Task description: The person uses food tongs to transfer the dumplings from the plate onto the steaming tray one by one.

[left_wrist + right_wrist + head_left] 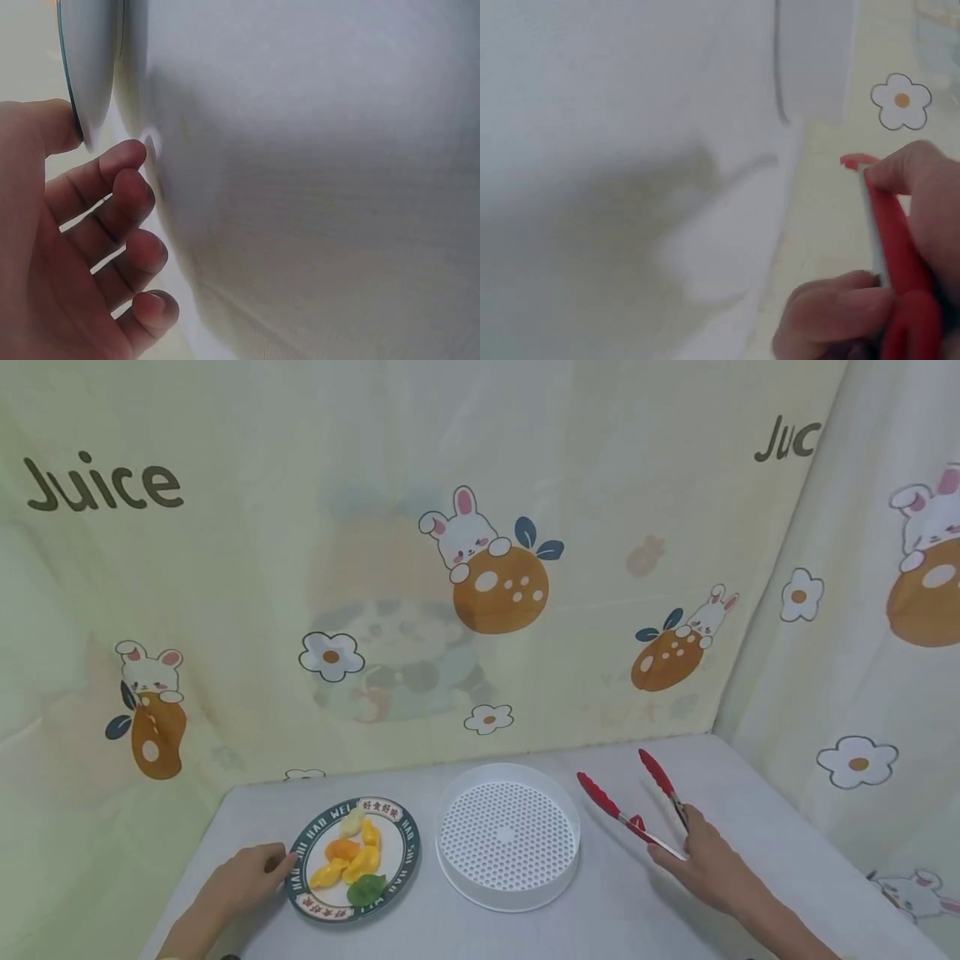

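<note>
At the table's left, my left hand [246,881] has its thumb on the rim of a round plate [411,839] with a dark green lettered border; its bent fingers [133,191] lie below the rim in the left wrist view. Several yellow and orange dumplings [363,865], a pale one [352,822] and a green one [367,890] lie on the plate. My right hand [708,864] grips metal tongs [600,795] with red tips, their arms spread apart and nothing between them. Red parts of the tongs [892,240] show in the right wrist view.
Between the plate and the tongs stands a white round perforated basket [508,900] with a low wall. All sit on a white-covered table [442,939]. Behind and to the right hangs a pale curtain [390,460] printed with rabbits, fruit and flowers.
</note>
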A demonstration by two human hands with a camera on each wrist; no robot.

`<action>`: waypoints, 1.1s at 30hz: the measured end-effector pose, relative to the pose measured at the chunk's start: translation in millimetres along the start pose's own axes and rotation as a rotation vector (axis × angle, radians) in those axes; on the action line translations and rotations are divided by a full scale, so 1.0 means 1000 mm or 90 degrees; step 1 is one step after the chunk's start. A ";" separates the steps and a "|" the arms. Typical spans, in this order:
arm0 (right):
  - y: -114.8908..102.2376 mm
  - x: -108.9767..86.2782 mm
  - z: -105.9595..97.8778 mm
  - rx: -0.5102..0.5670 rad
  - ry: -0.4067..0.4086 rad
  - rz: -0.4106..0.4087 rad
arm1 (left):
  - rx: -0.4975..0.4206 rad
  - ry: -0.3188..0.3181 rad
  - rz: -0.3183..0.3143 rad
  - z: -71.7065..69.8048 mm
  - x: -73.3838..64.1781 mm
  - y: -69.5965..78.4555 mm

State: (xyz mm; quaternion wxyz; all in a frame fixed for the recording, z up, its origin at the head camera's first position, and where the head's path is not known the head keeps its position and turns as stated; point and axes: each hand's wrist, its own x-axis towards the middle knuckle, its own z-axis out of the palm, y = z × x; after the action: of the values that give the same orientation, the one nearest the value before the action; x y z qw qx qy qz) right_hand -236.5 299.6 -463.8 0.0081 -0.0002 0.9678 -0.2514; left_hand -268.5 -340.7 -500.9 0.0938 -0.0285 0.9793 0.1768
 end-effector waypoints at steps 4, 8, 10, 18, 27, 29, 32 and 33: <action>-0.006 0.002 -0.008 0.012 -0.010 0.025 | -0.005 -0.001 0.000 -0.001 -0.001 0.001; -0.014 0.003 -0.014 0.006 -0.031 0.073 | -0.009 -0.005 0.001 -0.003 -0.002 0.002; -0.017 0.003 -0.016 0.002 -0.034 0.079 | -0.012 -0.006 0.000 -0.003 -0.003 0.003; -0.031 -0.003 -0.018 0.016 -0.021 0.041 | -0.017 -0.008 0.000 -0.003 -0.004 0.005; -0.046 -0.006 -0.016 0.012 -0.016 0.024 | -0.014 -0.010 0.002 -0.003 -0.003 0.005; -0.048 -0.006 -0.015 0.011 -0.015 0.021 | -0.018 -0.012 0.003 -0.003 -0.003 0.005; -0.051 -0.005 -0.014 0.011 -0.017 0.017 | -0.021 -0.008 0.007 -0.002 -0.003 0.004; -0.052 -0.005 -0.013 0.011 -0.020 0.017 | -0.022 -0.007 0.009 -0.002 -0.003 0.004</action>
State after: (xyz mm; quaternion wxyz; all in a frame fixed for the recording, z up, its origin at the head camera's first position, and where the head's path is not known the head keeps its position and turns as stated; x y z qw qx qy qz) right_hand -232.0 260.6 -427.1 0.0265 0.0092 0.9652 -0.2598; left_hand -266.7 -337.6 -496.8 0.0978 -0.0224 0.9758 0.1942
